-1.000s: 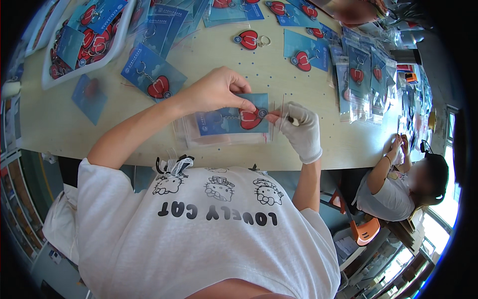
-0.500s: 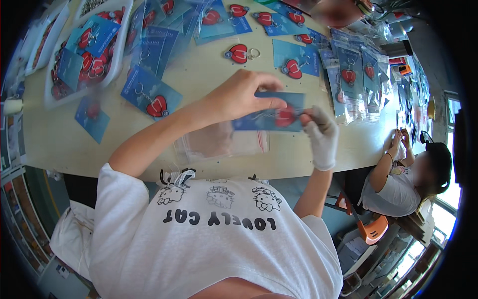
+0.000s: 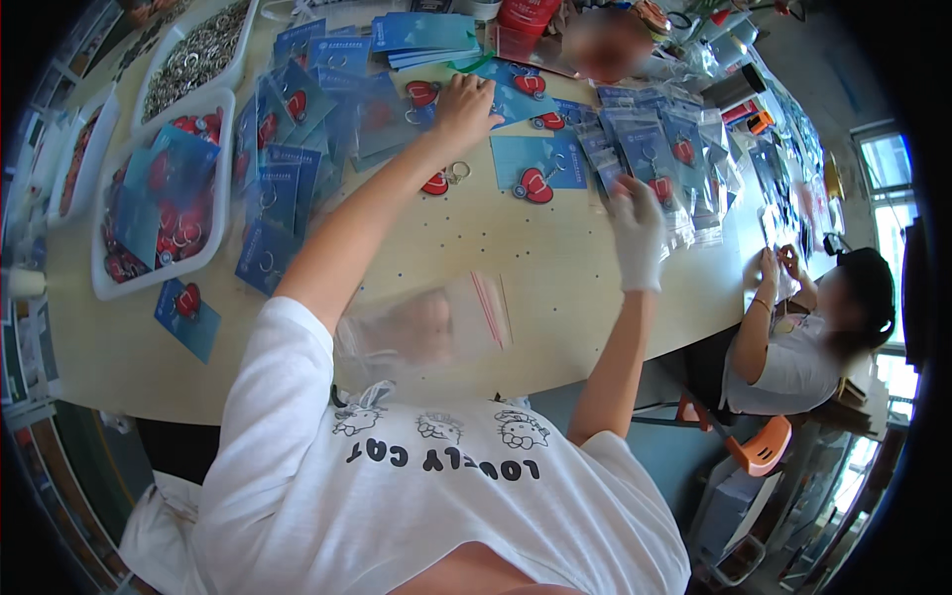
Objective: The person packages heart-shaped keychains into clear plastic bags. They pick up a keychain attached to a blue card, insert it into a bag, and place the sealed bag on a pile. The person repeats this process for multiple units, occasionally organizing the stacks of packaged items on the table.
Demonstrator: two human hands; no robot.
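Observation:
My left hand (image 3: 464,112) reaches to the far middle of the table. Its fingers are apart over a blue card (image 3: 511,106) and beside a red heart-shaped keychain (image 3: 422,93). Nearer my forearm lies another red heart keychain (image 3: 435,183) with its metal ring. My right hand (image 3: 637,233), in a white glove with bare fingertips, is raised by the bagged keychain cards (image 3: 684,159). Its fingers are blurred, so I cannot tell what they hold. Between the hands rests a blue card with a heart keychain (image 3: 536,184). An empty-looking clear bag (image 3: 426,322) lies close to me.
On the left, a white bin (image 3: 226,178) holds heart keychains and cards; behind it a tray (image 3: 238,59) holds metal rings. Stacked blue cards (image 3: 421,33) sit at the back. Another person (image 3: 793,347) works at the right beside an orange chair part (image 3: 762,448).
The keychain card my hands held is no longer between them. My left hand has moved away to the far middle; my right hand has shifted toward the bagged cards. The view has shifted too.

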